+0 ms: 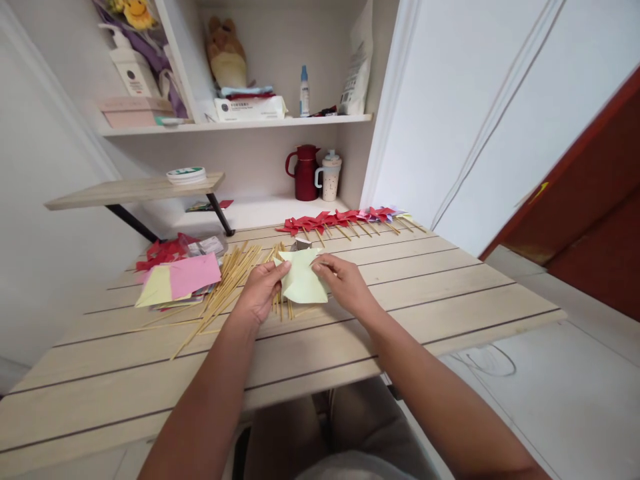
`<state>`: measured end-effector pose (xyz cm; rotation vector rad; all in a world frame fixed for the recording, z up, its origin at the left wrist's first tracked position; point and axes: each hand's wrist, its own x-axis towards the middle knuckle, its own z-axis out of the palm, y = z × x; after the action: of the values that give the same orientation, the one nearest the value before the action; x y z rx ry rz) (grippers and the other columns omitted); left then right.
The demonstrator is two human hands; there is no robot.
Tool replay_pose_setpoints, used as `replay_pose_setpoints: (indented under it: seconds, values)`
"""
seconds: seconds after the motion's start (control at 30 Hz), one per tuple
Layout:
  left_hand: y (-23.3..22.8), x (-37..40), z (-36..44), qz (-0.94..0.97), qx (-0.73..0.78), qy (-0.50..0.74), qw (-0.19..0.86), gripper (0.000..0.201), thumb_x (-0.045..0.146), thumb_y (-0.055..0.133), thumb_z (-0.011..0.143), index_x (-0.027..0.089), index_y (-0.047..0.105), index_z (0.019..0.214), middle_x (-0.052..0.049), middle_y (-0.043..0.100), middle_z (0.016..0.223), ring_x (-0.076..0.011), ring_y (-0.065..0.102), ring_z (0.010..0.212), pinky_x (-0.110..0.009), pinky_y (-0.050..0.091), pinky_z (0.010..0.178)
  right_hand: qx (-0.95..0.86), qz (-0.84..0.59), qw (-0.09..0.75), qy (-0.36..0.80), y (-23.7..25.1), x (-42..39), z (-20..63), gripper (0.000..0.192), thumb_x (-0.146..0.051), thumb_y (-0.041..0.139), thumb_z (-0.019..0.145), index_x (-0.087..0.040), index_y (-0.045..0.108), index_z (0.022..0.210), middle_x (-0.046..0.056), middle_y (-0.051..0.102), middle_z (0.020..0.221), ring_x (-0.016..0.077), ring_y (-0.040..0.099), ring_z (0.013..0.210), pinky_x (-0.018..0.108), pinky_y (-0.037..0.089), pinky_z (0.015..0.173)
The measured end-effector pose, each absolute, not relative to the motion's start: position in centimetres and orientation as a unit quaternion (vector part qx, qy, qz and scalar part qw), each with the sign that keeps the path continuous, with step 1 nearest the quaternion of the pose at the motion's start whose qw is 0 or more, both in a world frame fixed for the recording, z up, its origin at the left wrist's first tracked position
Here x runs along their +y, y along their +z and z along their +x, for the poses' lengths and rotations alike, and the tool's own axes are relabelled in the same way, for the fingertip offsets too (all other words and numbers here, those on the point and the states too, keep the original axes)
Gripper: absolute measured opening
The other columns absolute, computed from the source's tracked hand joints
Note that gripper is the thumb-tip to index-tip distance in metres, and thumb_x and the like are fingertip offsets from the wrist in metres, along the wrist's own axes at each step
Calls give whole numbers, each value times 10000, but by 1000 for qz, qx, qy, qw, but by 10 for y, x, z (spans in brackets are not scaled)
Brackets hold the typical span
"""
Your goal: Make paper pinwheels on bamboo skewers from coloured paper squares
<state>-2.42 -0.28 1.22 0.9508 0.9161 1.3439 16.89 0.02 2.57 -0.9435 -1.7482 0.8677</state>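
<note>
A pale yellow-green sheet of paper (303, 280) with slit, pointed corners is held above the table between both hands. My left hand (264, 285) pinches its left edge, thumb on top. On the other side, my right hand (343, 279) has thumb and fingers closed at the paper's right edge. Thin wooden sticks (235, 273) lie in a loose bundle left of my hands, and several more sticks (283, 308) lie beneath the paper. A small dark object (301, 244) sits just behind the paper, partly hidden.
Red and purple paper pinwheels (345, 219) on sticks line the table's back edge. Pink and yellow paper sheets (195, 275) are stacked at left, beside red paper pieces (163, 253). A raised wooden stand (135, 190) holds white round lids. A red jug (305, 175) and a cup (331, 177) stand behind.
</note>
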Motion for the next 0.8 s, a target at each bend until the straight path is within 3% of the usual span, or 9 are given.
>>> replay_pose_setpoints:
  seconds: [0.3, 0.4, 0.5, 0.63, 0.8]
  values:
    - [15, -11, -18, 419, 371, 556, 614, 477, 330, 935, 657, 75, 780, 1028, -173, 800, 963, -249, 757, 798, -343, 604, 773, -700, -392, 492, 338, 28, -3, 168, 219, -396, 558, 906, -207, 651, 848, 41, 675, 841, 206, 586, 806, 302, 435, 715]
    - [18, -10, -15, 397, 374, 593, 593, 473, 321, 947, 635, 82, 771, 1003, -166, 802, 965, -278, 768, 849, -391, 614, 836, -687, -399, 520, 314, 26, -3, 169, 264, -408, 587, 917, -217, 646, 1090, 43, 672, 894, 215, 608, 841, 318, 467, 748]
    - [20, -7, -15, 357, 365, 648, 565, 458, 311, 948, 631, 105, 760, 994, -149, 803, 1000, -303, 762, 983, -423, 600, 942, -690, -368, 573, 245, 27, -5, 171, 404, -431, 604, 940, -249, 561, 1298, 71, 673, 1044, 243, 632, 990, 374, 500, 890]
    - [19, -3, -17, 315, 350, 688, 552, 423, 258, 920, 671, 119, 747, 1031, -131, 801, 1051, -292, 744, 1071, -406, 594, 980, -754, -319, 567, 90, 25, -13, 167, 323, -473, 700, 901, -276, 661, 1154, 111, 619, 1255, 308, 558, 1245, 490, 415, 1085]
    - [17, -1, -20, 302, 342, 691, 561, 410, 267, 907, 689, 114, 747, 1033, -134, 798, 1067, -273, 754, 1024, -369, 605, 935, -814, -362, 453, 30, 15, -16, 158, 334, -375, 805, 826, -321, 699, 1138, 96, 434, 1546, 370, 420, 1417, 569, 347, 1116]
